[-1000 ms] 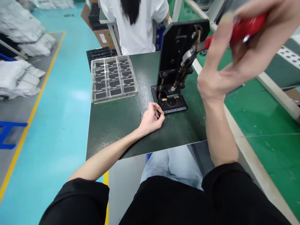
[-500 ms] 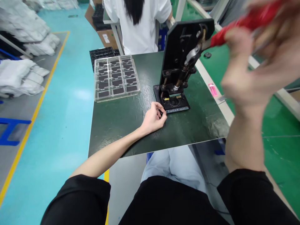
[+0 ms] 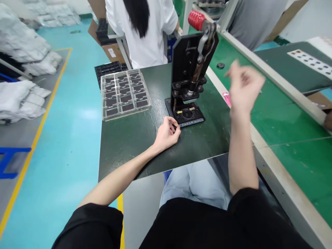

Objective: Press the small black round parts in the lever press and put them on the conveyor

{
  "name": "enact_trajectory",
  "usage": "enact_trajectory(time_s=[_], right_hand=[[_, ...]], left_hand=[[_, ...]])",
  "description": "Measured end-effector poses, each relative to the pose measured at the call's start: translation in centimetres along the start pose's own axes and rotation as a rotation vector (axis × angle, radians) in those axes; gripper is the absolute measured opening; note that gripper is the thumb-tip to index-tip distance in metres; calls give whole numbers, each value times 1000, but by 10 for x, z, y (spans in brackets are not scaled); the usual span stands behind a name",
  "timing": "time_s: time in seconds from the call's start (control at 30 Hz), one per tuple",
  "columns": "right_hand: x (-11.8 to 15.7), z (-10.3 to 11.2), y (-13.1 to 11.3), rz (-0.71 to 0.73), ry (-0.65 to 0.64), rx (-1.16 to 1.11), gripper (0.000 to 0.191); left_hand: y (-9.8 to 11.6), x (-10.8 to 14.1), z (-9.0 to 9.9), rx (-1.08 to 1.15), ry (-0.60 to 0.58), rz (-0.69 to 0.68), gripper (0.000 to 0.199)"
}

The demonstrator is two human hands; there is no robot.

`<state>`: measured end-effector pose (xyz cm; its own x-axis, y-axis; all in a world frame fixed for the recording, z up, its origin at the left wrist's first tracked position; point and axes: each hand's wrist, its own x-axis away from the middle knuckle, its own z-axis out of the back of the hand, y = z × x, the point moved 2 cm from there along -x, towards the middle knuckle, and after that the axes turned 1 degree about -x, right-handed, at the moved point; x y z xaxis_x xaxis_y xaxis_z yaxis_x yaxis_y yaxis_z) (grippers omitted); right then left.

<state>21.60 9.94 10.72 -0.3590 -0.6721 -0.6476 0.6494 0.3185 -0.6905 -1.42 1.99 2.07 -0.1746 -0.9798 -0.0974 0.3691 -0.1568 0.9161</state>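
A black hand press (image 3: 190,69) stands on the dark green table (image 3: 124,138), its red-gripped lever (image 3: 196,20) pointing up and its head raised over the base. In the base lies a round black part (image 3: 187,113) between small yellow pieces. My left hand (image 3: 168,134) rests on the table at the base's front left corner, fingers curled in a pinch; what they hold, if anything, is hidden. My right hand (image 3: 245,84) is in the air right of the press, off the lever, blurred by motion, so its fingers cannot be read clearly.
A clear tray (image 3: 126,93) with dark rectangular parts lies left of the press. A green conveyor surface (image 3: 282,114) runs along the right, with a black disc (image 3: 220,65) on it. A person in white (image 3: 145,41) sits beyond the table, near a cardboard box (image 3: 114,52).
My right hand has let go of the red lever grip and moved down and left. The lever now stands more upright. My left hand stays by the base; the whole view has shifted slightly.
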Motion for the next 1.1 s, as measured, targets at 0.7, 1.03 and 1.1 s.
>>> enact_trajectory(time_s=[0.7, 1.03, 1.1], right_hand=[[91, -45, -31, -134, -642, 323, 53], [165, 30, -26, -148, -315, -64, 51], [203, 67, -26, -44, -252, 54, 45]], left_hand=[[-10, -16, 29, -149, 18, -9, 34], [-16, -25, 35, -155, 45, 37, 46], [-18, -25, 36, -160, 37, 41, 45]])
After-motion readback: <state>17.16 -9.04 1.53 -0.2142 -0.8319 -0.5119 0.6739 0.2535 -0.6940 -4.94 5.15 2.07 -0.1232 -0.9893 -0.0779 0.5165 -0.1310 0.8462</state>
